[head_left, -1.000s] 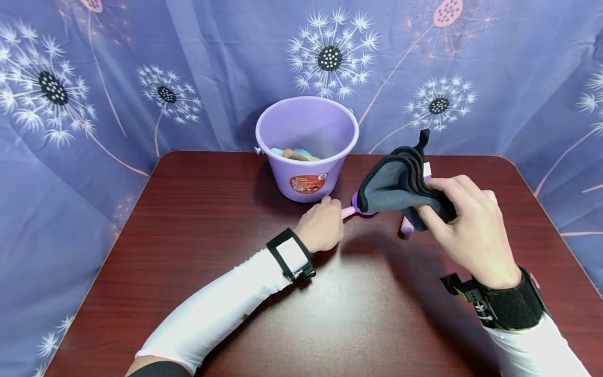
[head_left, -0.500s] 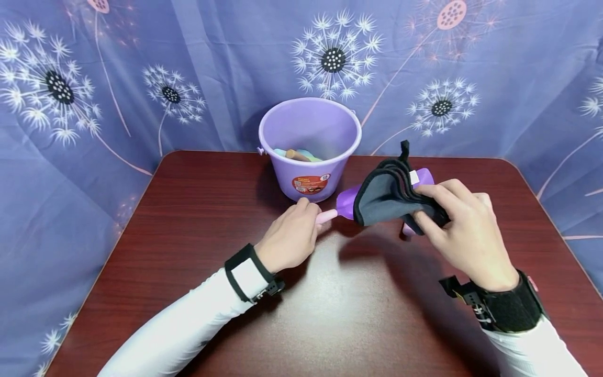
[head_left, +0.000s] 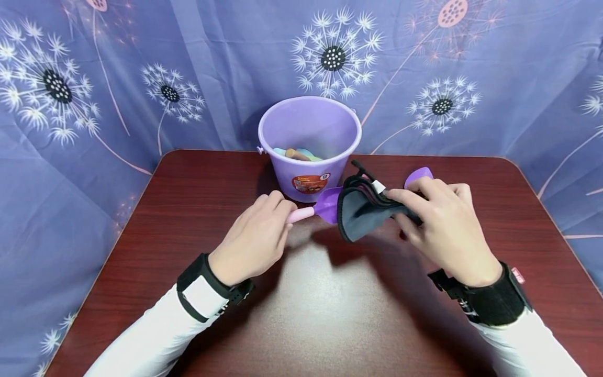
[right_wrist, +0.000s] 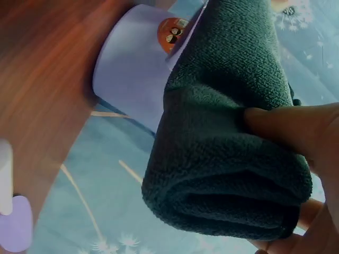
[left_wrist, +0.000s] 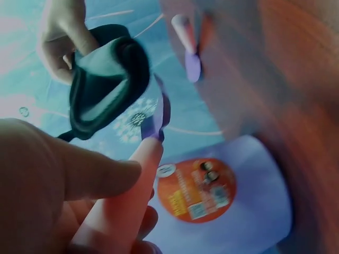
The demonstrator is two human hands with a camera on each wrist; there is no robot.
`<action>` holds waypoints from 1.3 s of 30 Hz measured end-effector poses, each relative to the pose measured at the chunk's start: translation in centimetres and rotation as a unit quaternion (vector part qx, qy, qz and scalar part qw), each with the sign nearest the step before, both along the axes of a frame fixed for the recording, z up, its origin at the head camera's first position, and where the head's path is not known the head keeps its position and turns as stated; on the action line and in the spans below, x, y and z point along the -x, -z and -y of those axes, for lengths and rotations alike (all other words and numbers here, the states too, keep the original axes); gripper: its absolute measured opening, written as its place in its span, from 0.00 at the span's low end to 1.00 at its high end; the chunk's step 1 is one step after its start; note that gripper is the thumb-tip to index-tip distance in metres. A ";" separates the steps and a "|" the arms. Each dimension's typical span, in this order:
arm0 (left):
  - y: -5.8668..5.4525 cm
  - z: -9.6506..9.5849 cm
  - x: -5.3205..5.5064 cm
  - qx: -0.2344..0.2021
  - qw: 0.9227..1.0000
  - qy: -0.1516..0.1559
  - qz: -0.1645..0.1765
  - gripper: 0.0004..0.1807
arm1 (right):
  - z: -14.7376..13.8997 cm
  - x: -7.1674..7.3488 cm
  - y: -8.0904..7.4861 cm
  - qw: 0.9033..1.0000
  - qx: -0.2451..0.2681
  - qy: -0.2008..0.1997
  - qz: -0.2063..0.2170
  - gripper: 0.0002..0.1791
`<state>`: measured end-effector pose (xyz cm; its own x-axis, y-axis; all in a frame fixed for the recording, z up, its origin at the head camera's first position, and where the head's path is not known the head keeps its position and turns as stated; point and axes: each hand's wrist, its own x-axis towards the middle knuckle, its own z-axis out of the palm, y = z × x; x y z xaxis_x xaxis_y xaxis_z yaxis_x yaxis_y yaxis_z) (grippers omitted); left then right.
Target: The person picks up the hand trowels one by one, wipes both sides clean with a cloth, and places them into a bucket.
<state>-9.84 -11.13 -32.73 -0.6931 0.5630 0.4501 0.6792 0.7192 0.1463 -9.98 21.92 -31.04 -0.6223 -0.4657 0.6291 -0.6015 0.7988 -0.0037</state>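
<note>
My left hand [head_left: 256,238] grips the pink handle of a toy shovel [head_left: 328,204] with a purple blade, held in front of the bucket. In the left wrist view the thumb and fingers wrap round that handle [left_wrist: 119,211]. My right hand [head_left: 440,225] pinches a folded dark grey cloth [head_left: 360,212] with black edging and a white tag. The cloth hangs over the far end of the shovel's blade and hides part of it; whether they touch I cannot tell. Thick folds of the cloth [right_wrist: 228,159] fill the right wrist view.
A purple bucket [head_left: 301,175] with an orange label stands at the back, with several toys [head_left: 297,154] inside. A second purple shovel [head_left: 418,175] lies behind my right hand, its light handle [left_wrist: 183,34] visible in the left wrist view. A dandelion-print curtain hangs behind the table [head_left: 198,188].
My left hand has drawn the shovel leftward and nearer, away from the bucket. My right hand has brought the cloth left and slightly down, beside the blade.
</note>
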 end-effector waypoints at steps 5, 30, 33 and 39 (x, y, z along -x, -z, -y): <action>-0.6 -0.1 -0.3 0.014 1.000 0.004 -0.023 0.03 | 1.7 0.0 -0.3 1.000 -0.013 -0.016 -0.020 0.16; -1.1 -1.4 -1.7 0.008 0.995 0.009 -0.097 0.11 | 5.0 0.2 1.6 0.997 -0.044 -0.050 -0.047 0.15; -1.0 -1.4 -1.7 0.003 0.995 0.011 -0.100 0.10 | 5.1 0.2 1.4 0.997 -0.041 -0.042 -0.055 0.12; -0.6 -1.2 -1.5 0.012 0.997 0.008 -0.079 0.08 | 5.0 0.1 0.7 0.997 -0.027 -0.026 -0.072 0.13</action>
<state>-8.35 -9.97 -32.15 -0.6056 0.5853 0.5392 0.7043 0.7096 0.0208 -10.11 16.91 -31.78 -0.5022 -0.5305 0.6829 -0.6333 0.7634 0.1272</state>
